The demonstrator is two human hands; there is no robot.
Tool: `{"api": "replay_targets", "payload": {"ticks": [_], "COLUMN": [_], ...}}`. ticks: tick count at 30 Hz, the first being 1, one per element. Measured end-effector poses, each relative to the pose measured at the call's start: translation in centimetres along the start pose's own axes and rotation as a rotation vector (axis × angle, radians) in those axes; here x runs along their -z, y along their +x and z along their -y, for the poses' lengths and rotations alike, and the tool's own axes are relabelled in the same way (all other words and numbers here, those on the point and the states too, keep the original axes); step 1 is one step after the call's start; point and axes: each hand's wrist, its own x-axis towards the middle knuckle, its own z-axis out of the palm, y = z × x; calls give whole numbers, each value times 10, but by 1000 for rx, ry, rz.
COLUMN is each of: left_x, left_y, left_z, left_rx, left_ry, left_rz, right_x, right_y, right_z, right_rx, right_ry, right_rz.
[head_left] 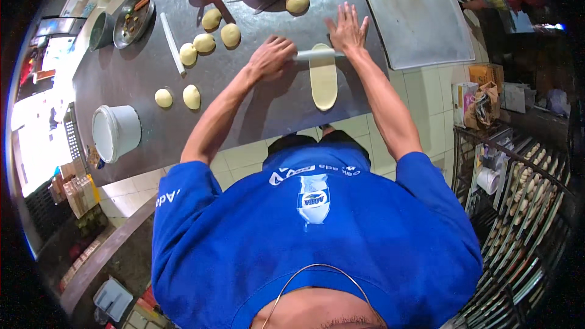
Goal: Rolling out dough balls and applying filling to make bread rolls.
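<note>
A long, flat strip of pale yellow dough [324, 82] lies on the dark table, with a slim white rolling pin [314, 55] across its far part. My left hand [272, 58] is closed over the pin's left end, its fingers bent. At the right end, the palm of my right hand [348, 30] rests by the pin, fingers stretched out and spread. One round dough piece [297, 3] sits beyond the strip. Left of my left hand are several more dough pieces [205, 42], and two smaller ones [191, 97] lie nearer me.
A second white rod [172, 44] lies on the table [152, 152]. A white bucket [117, 133] stands near the left edge, a metal bowl [134, 19] farther back. A metal sheet [414, 12] adjoins on the right; a rack [518, 207] of shaped dough stands at lower right.
</note>
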Motion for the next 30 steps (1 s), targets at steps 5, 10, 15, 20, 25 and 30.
{"api": "replay_targets", "payload": {"ticks": [5, 10, 15, 20, 25, 30], "left_x": [-42, -66, -59, -55, -105, -80], "left_y": [-73, -140, -130, -103, -160, -211], "left_z": [-88, -135, -108, -104, -109, -74], "left_rx": [284, 212, 177, 375, 18, 539], "left_ry": [37, -181, -381, 107, -50, -263], "left_rz": [-445, -455, -489, -618, -492, -794], "right_x": [32, 58, 62, 48, 59, 58], "right_y": [-116, -212, -184, -163, -207, -156], "right_z": [19, 21, 33, 39, 51, 62], "right_rx": [223, 257, 234, 186, 109, -54], "right_ry": [30, 61, 192, 35, 150, 176], "right_rz": [-7, 31, -24, -49, -62, -158]}}
